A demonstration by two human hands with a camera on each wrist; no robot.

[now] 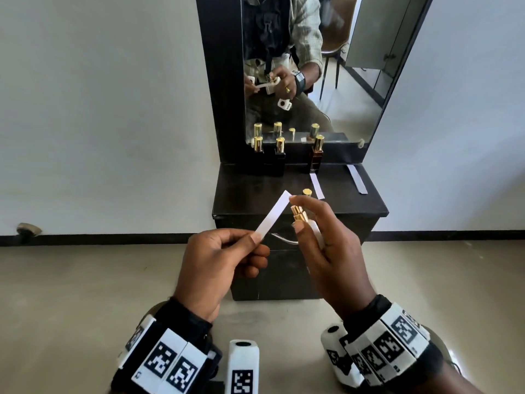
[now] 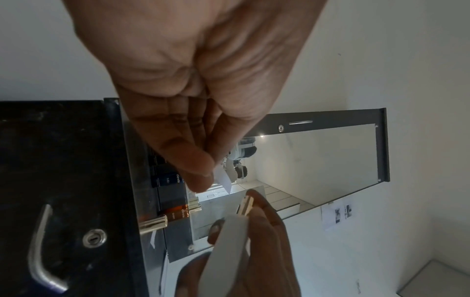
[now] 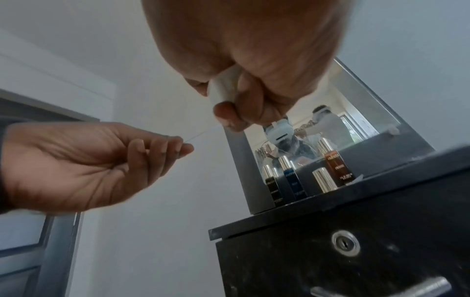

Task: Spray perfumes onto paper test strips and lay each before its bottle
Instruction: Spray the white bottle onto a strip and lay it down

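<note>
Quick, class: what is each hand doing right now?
Left hand: pinching a paper test strip.
Right hand: gripping an uncapped white perfume bottle.

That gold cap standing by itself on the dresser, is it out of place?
Not really. The gold cap seems to belong to the white bottle gripped in the right hand, its sprayer bared toward the paper strip pinched by the left hand.
</note>
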